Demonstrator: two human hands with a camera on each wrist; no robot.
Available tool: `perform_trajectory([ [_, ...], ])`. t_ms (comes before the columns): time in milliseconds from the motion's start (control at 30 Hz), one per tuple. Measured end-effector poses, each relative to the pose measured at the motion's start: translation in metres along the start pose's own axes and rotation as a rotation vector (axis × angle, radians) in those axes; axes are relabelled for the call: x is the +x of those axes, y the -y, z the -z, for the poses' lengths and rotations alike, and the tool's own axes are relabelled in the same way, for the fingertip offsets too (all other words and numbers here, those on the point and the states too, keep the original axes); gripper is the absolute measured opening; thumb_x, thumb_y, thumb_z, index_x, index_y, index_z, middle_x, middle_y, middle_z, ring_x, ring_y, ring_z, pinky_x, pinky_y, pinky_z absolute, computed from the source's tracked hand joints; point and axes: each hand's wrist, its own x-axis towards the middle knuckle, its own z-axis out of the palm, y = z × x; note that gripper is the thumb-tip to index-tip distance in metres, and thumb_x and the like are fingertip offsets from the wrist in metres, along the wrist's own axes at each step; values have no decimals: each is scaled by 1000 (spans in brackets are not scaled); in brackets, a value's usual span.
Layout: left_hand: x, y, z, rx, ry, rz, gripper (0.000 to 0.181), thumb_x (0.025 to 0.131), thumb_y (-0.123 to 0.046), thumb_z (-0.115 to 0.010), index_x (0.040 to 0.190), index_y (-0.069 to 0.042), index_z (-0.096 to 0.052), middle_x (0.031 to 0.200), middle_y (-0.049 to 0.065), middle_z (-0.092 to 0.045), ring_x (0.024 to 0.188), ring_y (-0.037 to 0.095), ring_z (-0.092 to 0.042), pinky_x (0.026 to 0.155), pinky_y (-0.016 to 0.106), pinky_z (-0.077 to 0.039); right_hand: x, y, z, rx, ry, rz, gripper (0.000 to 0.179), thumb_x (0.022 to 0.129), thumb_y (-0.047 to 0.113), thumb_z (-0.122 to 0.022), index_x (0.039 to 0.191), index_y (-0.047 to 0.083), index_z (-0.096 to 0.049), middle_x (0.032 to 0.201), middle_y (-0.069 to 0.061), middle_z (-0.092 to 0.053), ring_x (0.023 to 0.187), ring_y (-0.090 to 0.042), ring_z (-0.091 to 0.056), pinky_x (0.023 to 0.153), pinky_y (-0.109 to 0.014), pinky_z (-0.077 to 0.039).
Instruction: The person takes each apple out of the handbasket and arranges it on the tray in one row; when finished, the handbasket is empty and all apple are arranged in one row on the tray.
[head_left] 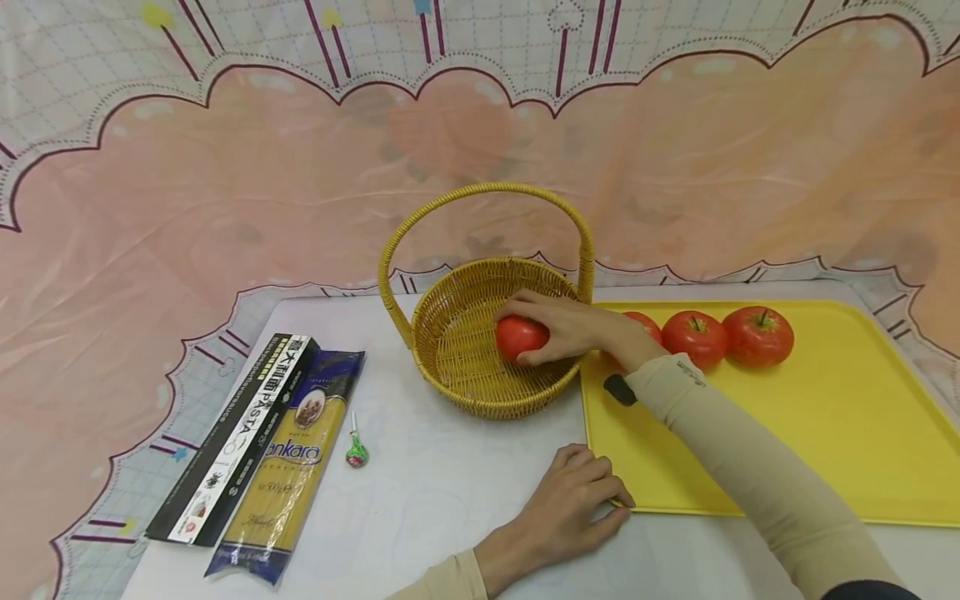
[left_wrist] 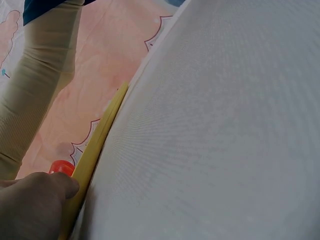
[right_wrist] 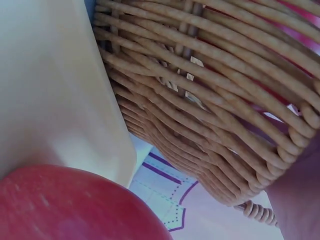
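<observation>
My right hand (head_left: 566, 325) reaches over the rim of a yellow woven basket (head_left: 431, 362) and grips a red apple (head_left: 517, 337) inside it. The basket's weave (right_wrist: 200, 115) fills much of the right wrist view, with red showing through gaps. My left hand (head_left: 566, 504) rests on the white table, its loosely bent fingertips touching the front left corner of a yellow tray (head_left: 847, 433). In the left wrist view, part of that hand (left_wrist: 37, 205) lies against the tray edge (left_wrist: 97, 145). More red apples (head_left: 757, 336) sit in a row along the tray's back left.
On the left lie a black-and-white pasta box (head_left: 232, 442), a spaghetti packet (head_left: 285, 467) and a green-wrapped lollipop (head_left: 356, 452). The basket's tall handle (head_left: 487, 188) arches above its bowl. A patterned cloth (head_left: 300, 200) hangs behind the table.
</observation>
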Motion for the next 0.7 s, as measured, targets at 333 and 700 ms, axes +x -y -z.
perform_trajectory([
  [333, 0, 1, 2, 30, -18, -35, 4, 87, -31, -66, 91, -30, -67, 78, -17, -49, 82, 0, -43, 103, 32, -35, -10, 4, 0, 16, -32, 37, 57, 82, 39, -67, 134, 26, -47, 140, 0, -37, 112, -24, -54, 93, -45, -47],
  [700, 0, 0, 0, -8, -3, 2, 4, 87, -29, -66, 89, -27, -68, 77, -15, -48, 79, 1, -40, 101, 29, -35, -20, 6, 2, 11, -91, 6, 57, 82, 46, -68, 133, 32, -46, 141, 2, -37, 114, -22, -54, 94, -44, -47],
])
